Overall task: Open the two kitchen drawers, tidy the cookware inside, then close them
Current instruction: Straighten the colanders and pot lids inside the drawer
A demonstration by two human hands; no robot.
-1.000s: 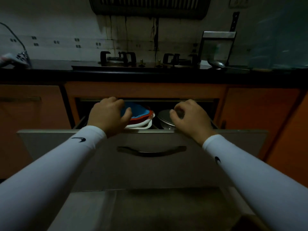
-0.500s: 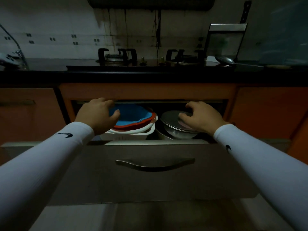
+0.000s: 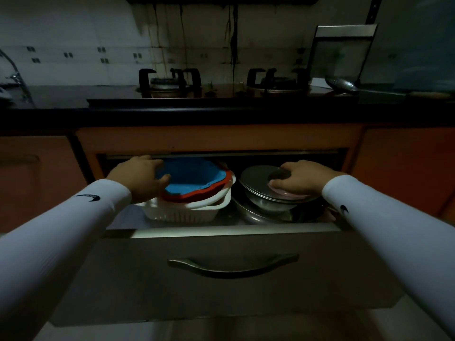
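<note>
A grey drawer (image 3: 221, 289) with a curved metal handle (image 3: 232, 265) stands pulled out under the stove. Inside on the left, a blue bowl (image 3: 192, 177) nests in a red one (image 3: 197, 196), both in a white slotted basket (image 3: 187, 212). My left hand (image 3: 140, 178) grips the blue bowl's left rim. On the right, a steel lid (image 3: 256, 182) lies on stacked steel pots (image 3: 266, 210), with a pink plate edge (image 3: 288, 193) showing. My right hand (image 3: 300, 177) is closed over the lid's dark knob (image 3: 278, 175).
A black countertop (image 3: 221, 114) with a two-burner gas stove (image 3: 221, 87) overhangs the drawer. Orange cabinet fronts (image 3: 37, 180) flank it on both sides. A ladle (image 3: 341, 84) and a metal rack lie at the back right, a tap at the far left.
The view has moved closer and lower over the drawer, so more of its inside shows. My left hand has slid onto the blue bowl's rim and my right hand has closed over the lid's knob.
</note>
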